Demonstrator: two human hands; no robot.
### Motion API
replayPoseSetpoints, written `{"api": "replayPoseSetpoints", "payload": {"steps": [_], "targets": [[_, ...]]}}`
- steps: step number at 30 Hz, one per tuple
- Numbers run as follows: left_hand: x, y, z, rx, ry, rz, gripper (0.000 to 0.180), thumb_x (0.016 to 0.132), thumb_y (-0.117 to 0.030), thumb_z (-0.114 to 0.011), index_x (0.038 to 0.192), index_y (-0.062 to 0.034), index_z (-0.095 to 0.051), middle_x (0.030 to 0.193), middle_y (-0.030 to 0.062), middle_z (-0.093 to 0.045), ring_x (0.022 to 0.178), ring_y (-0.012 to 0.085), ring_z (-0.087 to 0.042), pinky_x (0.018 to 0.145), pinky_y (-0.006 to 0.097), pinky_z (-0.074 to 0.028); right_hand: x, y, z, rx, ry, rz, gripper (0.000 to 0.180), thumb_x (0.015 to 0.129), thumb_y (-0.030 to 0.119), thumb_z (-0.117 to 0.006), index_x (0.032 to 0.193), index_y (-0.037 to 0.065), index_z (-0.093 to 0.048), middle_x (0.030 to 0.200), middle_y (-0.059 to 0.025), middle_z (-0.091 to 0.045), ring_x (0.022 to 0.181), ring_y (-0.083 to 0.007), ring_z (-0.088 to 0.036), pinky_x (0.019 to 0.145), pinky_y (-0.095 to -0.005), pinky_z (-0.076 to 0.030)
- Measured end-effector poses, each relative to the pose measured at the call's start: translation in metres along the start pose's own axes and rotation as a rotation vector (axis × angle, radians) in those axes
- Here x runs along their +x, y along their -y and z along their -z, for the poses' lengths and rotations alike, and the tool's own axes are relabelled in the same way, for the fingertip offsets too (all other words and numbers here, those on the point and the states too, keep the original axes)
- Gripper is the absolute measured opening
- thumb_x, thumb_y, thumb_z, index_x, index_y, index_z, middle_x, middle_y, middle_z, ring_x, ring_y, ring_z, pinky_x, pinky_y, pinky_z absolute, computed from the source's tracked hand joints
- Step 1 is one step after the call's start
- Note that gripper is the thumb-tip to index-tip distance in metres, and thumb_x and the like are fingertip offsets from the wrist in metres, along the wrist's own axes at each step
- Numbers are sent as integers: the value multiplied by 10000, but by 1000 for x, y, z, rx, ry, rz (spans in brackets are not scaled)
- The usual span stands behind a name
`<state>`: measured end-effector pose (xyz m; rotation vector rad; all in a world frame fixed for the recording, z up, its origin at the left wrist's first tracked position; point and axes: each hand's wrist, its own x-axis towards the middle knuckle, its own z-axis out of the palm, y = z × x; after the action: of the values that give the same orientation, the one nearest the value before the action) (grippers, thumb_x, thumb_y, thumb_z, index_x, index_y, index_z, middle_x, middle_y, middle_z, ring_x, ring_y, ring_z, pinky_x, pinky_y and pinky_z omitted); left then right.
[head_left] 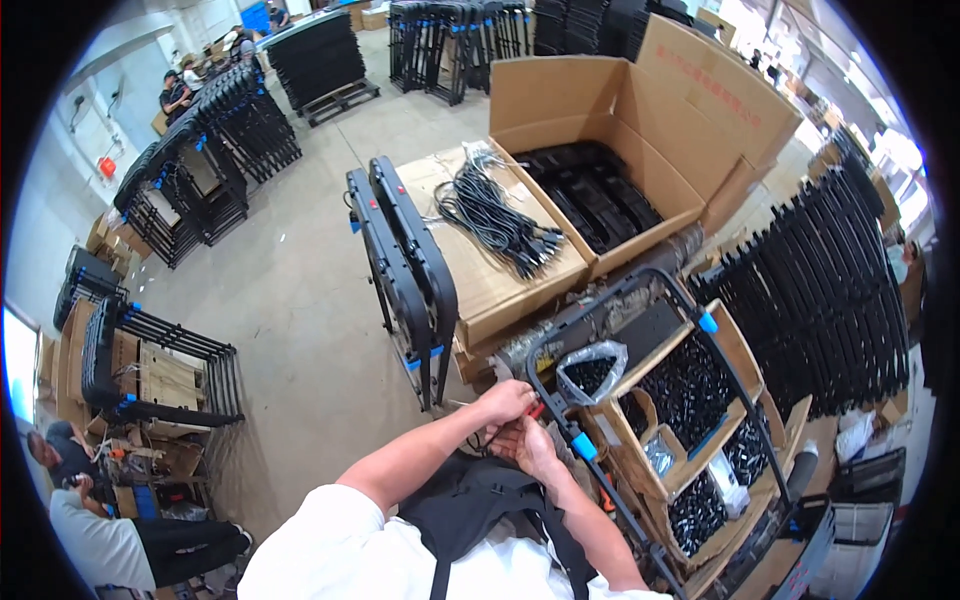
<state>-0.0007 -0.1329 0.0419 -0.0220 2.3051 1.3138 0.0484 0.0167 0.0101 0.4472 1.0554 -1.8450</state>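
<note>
While both forearms (pixel 425 450) reach forward, the left hand (pixel 508 401) and right hand (pixel 527 446) meet beside the black frame (pixel 537 372).
The left lies just beyond the right, fingers of both curled; a red part (pixel 537 410) is between hands and frame, but whether they clamp it, I cannot tell.

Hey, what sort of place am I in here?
Most likely a factory assembly area: black tubular frames stand in rows, a divided wooden tray holds many small dark parts, and a bundle of dark cables lies on a cardboard box.
</note>
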Motion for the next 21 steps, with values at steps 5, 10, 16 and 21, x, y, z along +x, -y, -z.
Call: {"api": "replayPoseSetpoints", "payload": {"steps": [5, 10, 16, 21], "targets": [[-1, 0, -1, -69, 10, 26, 351, 1009, -326, -566, 1092, -20, -719, 986, 209, -742, 911, 330, -723, 836, 446, -551, 5, -4, 6, 6, 38, 50, 575, 1112, 438, -259, 1186, 14, -640, 1092, -150, -749, 978, -285, -740, 868, -413, -595], [-5, 3, -14, -50, -136, -44, 354, 997, -331, -561, 1071, -25, -723, 1005, 218, -733, 956, 384, -710, 843, 470, -541, 4, 3, 13, -53, 89, 29, 560, 1100, 505, -295, 1285, 89, -620, 1142, -118, -740, 1005, -254, -719, 917, -424, -563], [-10, 4, -32, -159, -216, -35, 367, 1015, -325, -514, 1050, -15, -707, 967, 241, -714, 942, 419, -685, 828, 498, -518, -2, 7, 12, -17, -41, -69, 555, 1108, 478, -295, 1258, 65, -634, 1041, -139, -765, 908, -257, -748, 856, -420, -619], [-15, 0, -26, -256, -147, -9, 370, 1029, -317, -507, 1095, -14, -710, 965, 206, -727, 916, 337, -703, 814, 452, -537, 0, 8, 26, -144, 56, -73, 608, 1090, 551, -304, 1351, 90, -603, 1169, -92, -719, 989, -226, -703, 893, -405, -568]]}}
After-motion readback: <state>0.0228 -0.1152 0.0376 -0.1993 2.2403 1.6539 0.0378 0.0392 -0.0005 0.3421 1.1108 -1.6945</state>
